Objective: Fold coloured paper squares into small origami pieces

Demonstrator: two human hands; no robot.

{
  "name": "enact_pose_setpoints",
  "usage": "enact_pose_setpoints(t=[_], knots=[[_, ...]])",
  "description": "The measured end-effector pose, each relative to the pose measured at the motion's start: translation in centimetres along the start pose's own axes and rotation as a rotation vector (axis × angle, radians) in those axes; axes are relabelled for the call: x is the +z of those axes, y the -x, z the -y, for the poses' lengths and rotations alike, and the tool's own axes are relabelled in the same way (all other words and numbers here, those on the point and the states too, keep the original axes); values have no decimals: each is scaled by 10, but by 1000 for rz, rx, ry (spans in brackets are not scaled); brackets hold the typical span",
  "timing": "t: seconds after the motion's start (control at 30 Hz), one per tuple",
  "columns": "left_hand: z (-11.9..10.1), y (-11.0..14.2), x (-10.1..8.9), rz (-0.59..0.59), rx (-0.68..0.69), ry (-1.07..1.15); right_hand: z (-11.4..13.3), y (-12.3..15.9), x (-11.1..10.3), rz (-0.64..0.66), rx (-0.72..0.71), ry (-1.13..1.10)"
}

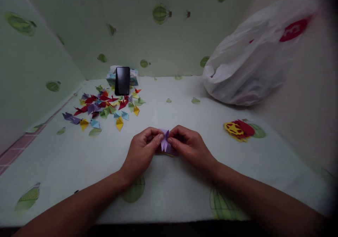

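Tabletop (pixel 179 184) under a pale cover printed with green hot-air balloons fills the lower frame, and the same print runs up the walls (pixel 126 29) behind it. Pink tiles (pixel 19 147) edge the far left. In the center of the picture, a purple folded paper (pixel 164 142) sits between two hands: the left hand (pixel 144 145) pinches one side between thumb and finger, the right hand (pixel 188 143) pinches the other. Left of center, a loose spread of small colored paper pieces (pixel 105 107) lies in front of a tissue box (pixel 133 77), against which a dark phone (pixel 123 81) leans. A white plastic bag (pixel 245 61) bulges at upper right, with red and yellow cutouts (pixel 239 129) lying below it. What the bag holds I can't make out through the plastic, and its red mark is only partly legible. Some fingers curl out of sight behind the purple paper, and something yellow beneath it shows only as a sliver. The forearms run off the bottom of the frame, and the right edge sinks into shadow.
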State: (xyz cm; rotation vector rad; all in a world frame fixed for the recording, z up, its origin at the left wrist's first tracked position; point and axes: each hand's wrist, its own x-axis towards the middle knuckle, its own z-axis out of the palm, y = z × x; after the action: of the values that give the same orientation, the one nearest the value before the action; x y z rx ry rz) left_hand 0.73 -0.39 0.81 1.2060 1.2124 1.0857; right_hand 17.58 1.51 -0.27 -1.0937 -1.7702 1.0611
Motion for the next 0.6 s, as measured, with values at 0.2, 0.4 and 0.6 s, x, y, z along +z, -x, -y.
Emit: enact_pose_setpoints(t=[0.2,0.4,0.6], knots=[[1,0,0,1,12,-41,1,-1,-1,17,32,-28],[1,-1,1,-7,0,-23,2,0,-1,30,51,-86],[1,0,0,-21,27,-104,2,0,0,29,58,-66]])
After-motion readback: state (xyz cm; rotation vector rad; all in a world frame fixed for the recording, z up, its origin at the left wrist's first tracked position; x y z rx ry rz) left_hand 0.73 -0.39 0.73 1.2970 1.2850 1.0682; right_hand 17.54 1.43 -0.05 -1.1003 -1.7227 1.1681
